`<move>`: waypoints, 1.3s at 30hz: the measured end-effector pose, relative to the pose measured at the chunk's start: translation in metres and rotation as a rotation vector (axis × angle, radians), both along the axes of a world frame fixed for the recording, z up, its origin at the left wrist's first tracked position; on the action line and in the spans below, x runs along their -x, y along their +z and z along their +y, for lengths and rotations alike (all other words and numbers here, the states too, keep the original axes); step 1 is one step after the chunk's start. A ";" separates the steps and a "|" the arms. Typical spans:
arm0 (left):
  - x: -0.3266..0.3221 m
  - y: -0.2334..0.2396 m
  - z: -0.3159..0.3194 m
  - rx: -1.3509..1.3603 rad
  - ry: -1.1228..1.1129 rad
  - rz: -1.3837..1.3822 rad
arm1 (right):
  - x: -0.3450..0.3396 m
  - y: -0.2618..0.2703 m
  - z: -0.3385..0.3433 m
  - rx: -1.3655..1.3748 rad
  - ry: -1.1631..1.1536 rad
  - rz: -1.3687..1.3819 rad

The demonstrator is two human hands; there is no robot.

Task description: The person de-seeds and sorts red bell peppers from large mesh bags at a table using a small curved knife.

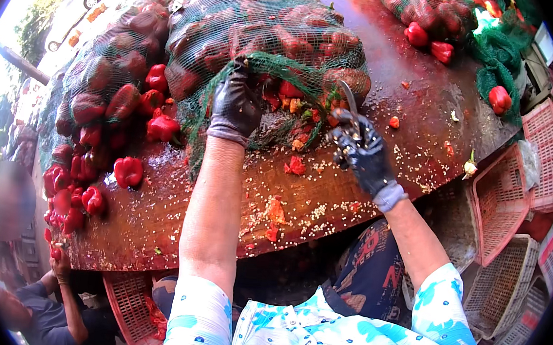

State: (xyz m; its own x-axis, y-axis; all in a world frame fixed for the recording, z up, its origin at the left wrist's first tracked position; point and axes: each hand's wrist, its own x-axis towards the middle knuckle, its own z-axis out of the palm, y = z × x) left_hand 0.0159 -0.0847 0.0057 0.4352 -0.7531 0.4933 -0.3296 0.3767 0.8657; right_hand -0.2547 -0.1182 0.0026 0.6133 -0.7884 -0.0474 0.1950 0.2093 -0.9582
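My left hand (237, 102), in a black-coated glove, is closed on the gathered green edge of a large mesh sack (269, 29) full of red peppers. Beside the sack's mouth, my right hand (364, 153), gloved too and speckled with seeds, holds a small curved knife (348, 99), its blade pointing up and away from me. Between the hands, under the lifted netting, lie pepper scraps (294, 106) in red, orange and green. A torn red piece (295, 165) rests on the wooden table (214, 211) nearer to me.
More mesh sacks stand left (118, 60) and back right (428, 11). Loose red peppers (128, 172) lie at the left, near a seated co-worker (52, 305). Plastic crates (500, 207) crowd the right side; a red crate (132, 303) sits below the table edge.
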 end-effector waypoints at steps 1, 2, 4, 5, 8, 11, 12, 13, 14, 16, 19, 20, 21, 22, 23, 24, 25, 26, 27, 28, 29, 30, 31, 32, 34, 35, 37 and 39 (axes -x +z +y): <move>0.000 0.022 0.008 0.015 0.253 -0.943 | -0.014 0.003 -0.007 0.031 0.041 -0.021; 0.009 0.035 0.007 -0.030 0.158 -0.834 | -0.035 -0.003 -0.018 0.261 -0.035 -0.081; 0.028 0.050 0.003 -0.027 0.078 -0.756 | -0.058 0.007 -0.034 0.892 -0.240 0.198; 0.039 0.056 -0.001 0.029 0.084 -0.789 | -0.064 0.004 -0.042 1.076 -0.346 0.336; 0.068 0.049 -0.002 -0.009 -0.108 -0.313 | -0.076 -0.013 -0.046 1.063 -0.502 0.525; 0.091 0.036 0.005 -0.076 -0.188 -0.114 | -0.070 -0.039 -0.067 0.999 -0.590 0.594; 0.094 0.032 0.011 -0.087 -0.164 -0.146 | -0.063 -0.044 -0.075 0.984 -0.557 0.590; 0.097 0.031 0.012 -0.089 -0.138 -0.183 | -0.056 -0.045 -0.086 0.974 -0.528 0.581; 0.097 0.031 0.009 -0.109 -0.200 0.061 | -0.052 -0.048 -0.093 1.019 -0.588 0.568; 0.099 0.030 -0.006 -0.117 -0.381 0.858 | -0.036 -0.051 -0.107 0.872 -0.542 0.265; 0.077 -0.002 -0.033 -0.192 -0.325 1.331 | -0.024 -0.016 -0.091 -0.094 -0.245 -0.111; 0.065 -0.019 -0.049 -0.124 -0.426 1.235 | -0.021 -0.012 -0.093 -0.104 -0.158 -0.192; 0.058 -0.028 -0.064 -0.061 -0.523 1.145 | -0.016 -0.011 -0.097 -0.119 -0.073 -0.262; 0.060 -0.002 -0.057 0.011 -0.464 0.673 | -0.017 -0.004 -0.091 -0.117 -0.078 -0.270; 0.062 0.027 -0.050 0.062 -0.198 0.087 | -0.020 0.006 -0.082 -0.116 -0.083 -0.279; 0.064 0.059 -0.042 0.166 0.097 -0.274 | -0.021 0.018 -0.074 -0.108 -0.090 -0.291; 0.049 0.074 -0.035 0.170 0.133 -0.358 | -0.024 0.024 -0.075 -0.233 0.044 -0.399; 0.035 0.093 -0.031 0.186 0.170 -0.441 | -0.038 0.036 -0.084 -0.293 0.159 -0.403; 0.019 0.102 -0.022 0.253 0.224 -0.378 | -0.058 0.047 -0.072 -0.310 0.256 -0.426; 0.000 0.117 0.003 0.285 0.329 -0.429 | -0.076 0.057 -0.061 -0.326 0.351 -0.449; -0.019 0.126 0.025 0.306 0.438 -0.471 | -0.097 0.063 -0.037 -0.297 0.413 -0.485; -0.030 0.130 0.061 0.277 0.576 -0.799 | -0.104 0.068 -0.016 -0.261 0.429 -0.493; -0.047 0.134 0.104 0.285 0.767 -1.118 | -0.117 0.068 0.007 -0.243 0.455 -0.505; -0.061 0.119 0.146 0.278 0.777 -1.037 | -0.140 0.072 0.032 -0.225 0.507 -0.539; -0.073 0.080 0.201 0.234 0.674 -0.658 | -0.155 0.074 0.077 -0.252 0.587 -0.499; -0.075 0.060 0.223 0.211 0.582 -0.362 | -0.157 0.071 0.110 -0.317 0.670 -0.457; -0.068 0.033 0.244 -0.086 0.780 -0.842 | -0.136 0.067 0.137 -0.127 0.850 -0.071; -0.062 0.028 0.227 -0.086 0.802 -1.268 | -0.118 0.037 0.124 -0.274 0.733 -0.086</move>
State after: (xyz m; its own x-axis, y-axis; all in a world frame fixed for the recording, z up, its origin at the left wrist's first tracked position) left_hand 0.0783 0.1419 0.0341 0.0645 -0.5738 0.8164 -0.9451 -0.2977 -0.1345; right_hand -0.1369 0.0056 0.0399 0.9827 -0.1485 -0.1108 -0.0133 0.5399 -0.8416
